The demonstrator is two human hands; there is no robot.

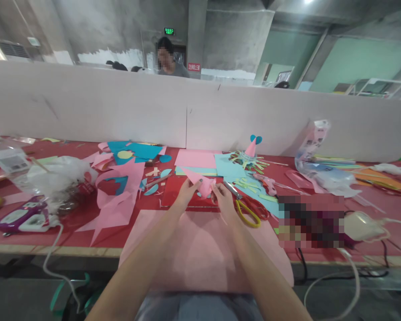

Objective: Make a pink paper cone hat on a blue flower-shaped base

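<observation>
Both hands are over the middle of the table on a piece of pink paper (205, 186), which looks curled, with a pointed corner at the upper left. My left hand (187, 191) grips its left side, thumb on top. At the right edge, my right hand (223, 197) pinches the paper with closed fingers. Beneath them lies a red sheet (173, 192), and a larger pink sheet (203, 249) spreads nearer my body. Scissors with yellow handles (249, 215) rest just right of my right hand. A pink glue gun (269, 183) lies further right.
A pink paper cone (250, 148) with blue round pieces stands on green strips at the back. Pink paper offcuts (120, 196), a plastic bag (58, 174) and a purple power strip (23, 218) are at left. A white partition (120, 107) runs behind; a person (169, 58) is beyond it.
</observation>
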